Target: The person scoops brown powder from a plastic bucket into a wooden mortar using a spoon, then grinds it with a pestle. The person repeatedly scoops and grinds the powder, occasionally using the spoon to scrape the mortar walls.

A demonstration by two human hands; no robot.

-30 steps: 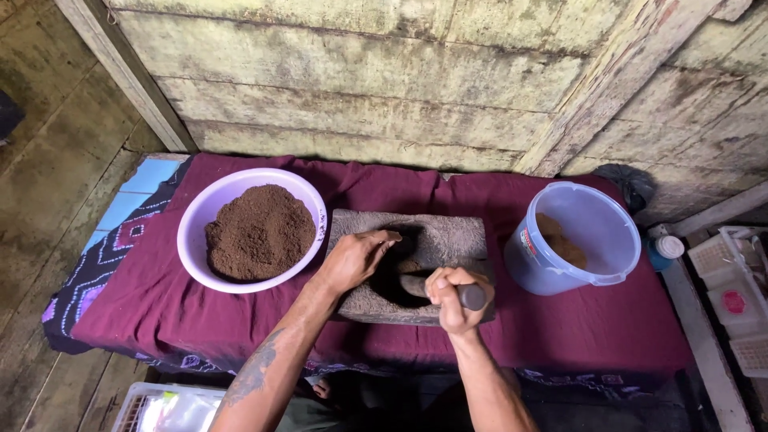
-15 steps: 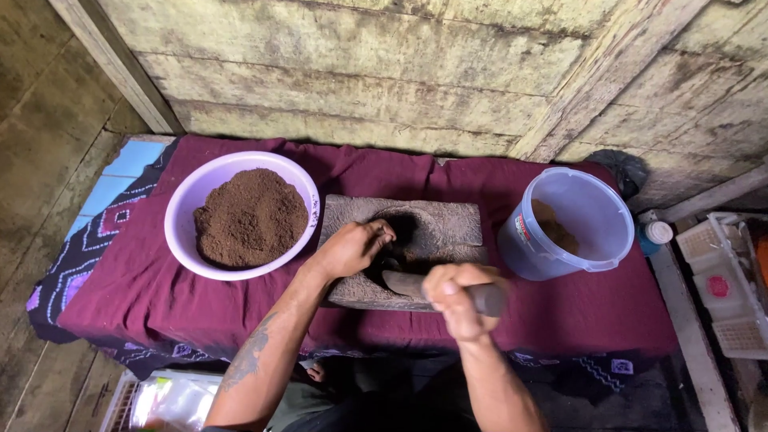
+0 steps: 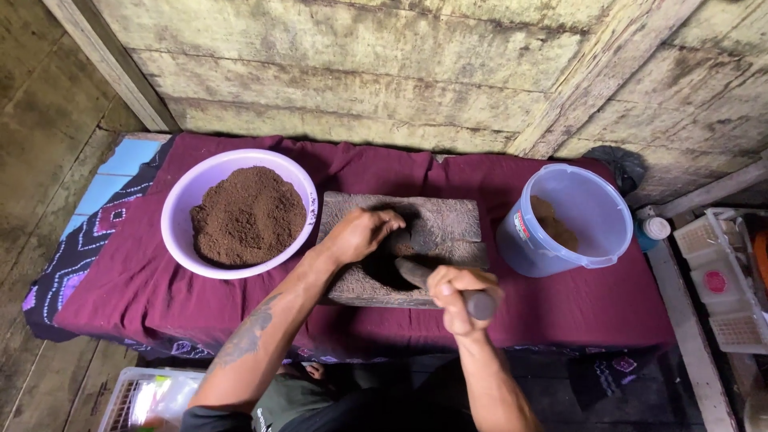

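A flat grey grinding stone (image 3: 448, 220) lies on a maroon cloth (image 3: 120, 296) in the middle of the head view, with dark paste on it. My left hand (image 3: 362, 234) rests on the stone, fingers curled over the dark paste. My right hand (image 3: 458, 294) grips a grey stone roller (image 3: 480, 304) at the stone's near right edge; the roller slants up-left toward the paste. To the left stands a lilac bowl (image 3: 178, 210) heaped with brown powder (image 3: 248, 214). On the right, a translucent blue bucket (image 3: 592, 210) holds some brown lumps (image 3: 552, 224).
A weathered plank wall (image 3: 384, 72) runs close behind the cloth. White plastic crates (image 3: 724, 280) and a small capped bottle (image 3: 652, 232) sit at the right. Another white crate (image 3: 140, 396) shows at bottom left. Patterned fabric (image 3: 76, 248) hangs off the cloth's left end.
My left hand has stayed on the paste while my right hand drew the roller back toward the stone's near right edge. The camera view shifted slightly.
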